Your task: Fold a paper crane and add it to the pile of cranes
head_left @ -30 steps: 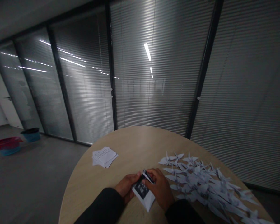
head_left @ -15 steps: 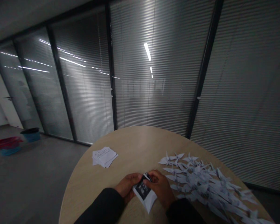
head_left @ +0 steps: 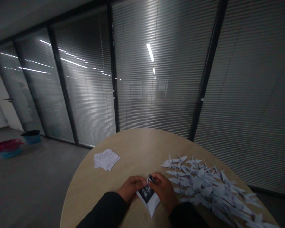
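Observation:
A partly folded sheet of paper [head_left: 151, 202], white with a dark printed patch, is held between my two hands over the near part of the table. My left hand [head_left: 131, 188] pinches its left upper edge, thumb on top. On the other side my right hand [head_left: 165, 190] grips the upper right corner, where a narrow flap stands raised between the fingertips. To the right of my right hand lies a heap of folded paper cranes [head_left: 211, 186]. Beyond my left hand rests a loose stack of white paper squares [head_left: 106, 159] with some printed lines.
The round wooden table [head_left: 144, 139] reaches close to a glass partition [head_left: 156, 104] with blinds. On the floor at left stand a blue bin with a red liner [head_left: 8, 147] and another blue bin with a black liner [head_left: 31, 137].
The flap at the top of the folded paper now stands higher, and my left thumb has shifted right toward it. The cranes and the paper stack look the same.

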### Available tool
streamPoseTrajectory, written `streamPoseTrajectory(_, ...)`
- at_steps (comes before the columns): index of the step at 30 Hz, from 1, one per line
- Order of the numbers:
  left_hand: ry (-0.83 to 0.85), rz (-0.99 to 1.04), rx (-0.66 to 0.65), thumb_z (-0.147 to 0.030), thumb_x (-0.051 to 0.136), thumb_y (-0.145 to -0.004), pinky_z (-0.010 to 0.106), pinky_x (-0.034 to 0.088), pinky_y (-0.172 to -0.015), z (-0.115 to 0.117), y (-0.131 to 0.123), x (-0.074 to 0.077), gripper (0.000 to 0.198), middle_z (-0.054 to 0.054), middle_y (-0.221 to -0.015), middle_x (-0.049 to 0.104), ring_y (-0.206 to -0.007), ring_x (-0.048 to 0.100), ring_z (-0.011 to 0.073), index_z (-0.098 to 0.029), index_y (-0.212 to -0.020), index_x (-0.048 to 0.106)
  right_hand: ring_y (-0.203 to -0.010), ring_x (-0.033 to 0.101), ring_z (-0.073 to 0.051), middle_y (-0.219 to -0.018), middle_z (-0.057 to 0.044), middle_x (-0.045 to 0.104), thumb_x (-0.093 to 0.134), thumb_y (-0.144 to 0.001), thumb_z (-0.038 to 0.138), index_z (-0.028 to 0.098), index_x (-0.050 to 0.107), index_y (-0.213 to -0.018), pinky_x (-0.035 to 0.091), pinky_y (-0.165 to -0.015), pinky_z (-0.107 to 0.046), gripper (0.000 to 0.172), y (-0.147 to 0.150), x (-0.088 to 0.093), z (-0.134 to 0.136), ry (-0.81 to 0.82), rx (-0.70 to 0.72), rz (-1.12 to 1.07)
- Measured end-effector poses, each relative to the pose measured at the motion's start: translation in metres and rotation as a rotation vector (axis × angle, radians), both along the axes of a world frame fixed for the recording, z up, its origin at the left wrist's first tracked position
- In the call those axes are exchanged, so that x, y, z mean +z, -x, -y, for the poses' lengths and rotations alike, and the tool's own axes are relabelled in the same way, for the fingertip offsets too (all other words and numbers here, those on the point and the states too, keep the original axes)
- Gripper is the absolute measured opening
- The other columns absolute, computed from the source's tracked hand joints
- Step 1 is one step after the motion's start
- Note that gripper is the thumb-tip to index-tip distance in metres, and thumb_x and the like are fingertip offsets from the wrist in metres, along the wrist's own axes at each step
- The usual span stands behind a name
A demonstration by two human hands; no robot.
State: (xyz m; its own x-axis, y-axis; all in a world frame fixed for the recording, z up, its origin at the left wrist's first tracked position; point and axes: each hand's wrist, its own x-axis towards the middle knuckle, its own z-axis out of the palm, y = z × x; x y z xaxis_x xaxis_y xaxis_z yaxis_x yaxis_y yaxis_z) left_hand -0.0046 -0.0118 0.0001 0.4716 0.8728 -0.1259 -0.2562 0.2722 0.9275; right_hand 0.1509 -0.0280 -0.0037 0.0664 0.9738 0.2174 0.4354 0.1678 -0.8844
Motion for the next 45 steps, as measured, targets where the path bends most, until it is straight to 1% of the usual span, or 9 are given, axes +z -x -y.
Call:
streamPoseTrajectory(7, -0.111, -0.170, 0.027, -0.048, 0.079, -0.051, 0.024, 0.034, -0.061, -0.002, 0.006, 0.005, 0.045, 0.005, -0.059, 0.058, -0.057, 0.045, 0.0109, -0.007, -0.064, 0.069, -0.079, 0.058, -0.020, -0.084, -0.007, 0.064, 0.049, -0.074, 0.047, 0.017, 0.064, -0.080, 0.043, -0.073, -0.028, 0.034, 0.002, 0.006, 0.003, -0.012, 0.055, -0.034)
streamPoseTrajectory(12, -0.108, -0.238, 0.044, -0.053, 0.077, -0.050, 0.022, 0.028, -0.049, 0.000, 0.005, 0.006, 0.049, 0.001, -0.050, 0.050, -0.047, 0.037, 0.0076, -0.007, -0.059, 0.065, -0.085, 0.060, -0.021, -0.090, -0.008, 0.065, 0.047, -0.077, 0.049, 0.017, 0.066, -0.086, 0.044, -0.078, -0.031, 0.038, 0.000, 0.003, 0.001, -0.004, 0.077, -0.031)
streamPoseTrajectory(16, -0.056, -0.193, 0.100, -0.054, 0.078, -0.047, 0.021, 0.028, -0.044, -0.002, 0.004, 0.005, 0.050, 0.001, -0.048, 0.050, -0.041, 0.038, 0.0068, -0.007, -0.060, 0.064, -0.096, 0.060, -0.022, -0.102, -0.009, 0.065, 0.048, -0.078, 0.049, 0.018, 0.063, -0.100, 0.044, -0.086, -0.034, 0.041, -0.003, -0.001, -0.002, 0.004, 0.086, -0.149)
streamPoseTrajectory(21, 0.043, -0.072, 0.212, -0.051, 0.082, -0.041, 0.019, 0.031, -0.042, -0.004, 0.005, 0.008, 0.055, 0.003, -0.056, 0.058, -0.043, 0.046, 0.0079, -0.007, -0.069, 0.065, -0.085, 0.062, -0.022, -0.093, -0.009, 0.065, 0.049, -0.075, 0.054, 0.017, 0.058, -0.094, 0.046, -0.075, -0.031, 0.043, -0.003, 0.002, 0.000, 0.008, 0.070, -0.199)
streamPoseTrajectory(26, 0.040, -0.041, 0.195, -0.049, 0.082, -0.043, 0.019, 0.034, -0.042, -0.003, 0.005, 0.012, 0.055, 0.005, -0.058, 0.061, -0.045, 0.050, 0.0089, -0.006, -0.072, 0.066, -0.076, 0.061, -0.021, -0.083, -0.007, 0.065, 0.049, -0.074, 0.054, 0.016, 0.059, -0.088, 0.044, -0.065, -0.029, 0.042, -0.003, 0.006, 0.002, 0.039, 0.072, -0.161)
streamPoseTrajectory(32, 0.063, -0.052, 0.239, -0.047, 0.084, -0.036, 0.021, 0.040, -0.046, 0.000, 0.001, 0.016, 0.060, 0.002, -0.054, 0.057, -0.045, 0.049, 0.0089, -0.007, -0.072, 0.058, -0.081, 0.060, -0.021, -0.088, -0.007, 0.066, 0.050, -0.077, 0.049, 0.016, 0.064, -0.089, 0.044, -0.071, -0.030, 0.038, -0.003, 0.008, 0.004, 0.023, 0.098, -0.115)
streamPoseTrajectory(37, 0.002, -0.064, 0.193, -0.047, 0.084, -0.035, 0.025, 0.045, -0.050, -0.003, 0.003, 0.013, 0.081, 0.002, -0.058, 0.059, -0.050, 0.054, 0.0130, -0.007, -0.099, 0.055, -0.087, 0.059, -0.020, -0.093, -0.006, 0.063, 0.053, -0.078, 0.039, 0.018, 0.066, -0.087, 0.044, -0.078, -0.029, 0.026, -0.001, 0.005, 0.003, -0.042, 0.093, -0.025)
streamPoseTrajectory(39, -0.022, -0.062, 0.180, -0.049, 0.083, -0.039, 0.025, 0.045, -0.050, -0.004, 0.003, 0.011, 0.082, 0.003, -0.061, 0.061, -0.051, 0.055, 0.0131, -0.007, -0.103, 0.055, -0.090, 0.058, -0.019, -0.094, -0.006, 0.062, 0.053, -0.078, 0.034, 0.018, 0.066, -0.086, 0.043, -0.081, -0.029, 0.022, 0.000, 0.004, 0.003, -0.095, 0.112, -0.004)
streamPoseTrajectory(45, -0.086, -0.084, 0.179, -0.056, 0.079, -0.041, 0.020, 0.039, -0.045, -0.005, 0.002, 0.010, 0.066, 0.001, -0.056, 0.057, -0.047, 0.050, 0.0089, -0.008, -0.080, 0.056, -0.091, 0.057, -0.019, -0.092, -0.007, 0.061, 0.055, -0.075, 0.025, 0.017, 0.066, -0.083, 0.043, -0.083, -0.030, 0.016, 0.000, 0.001, 0.003, -0.154, 0.154, 0.047)
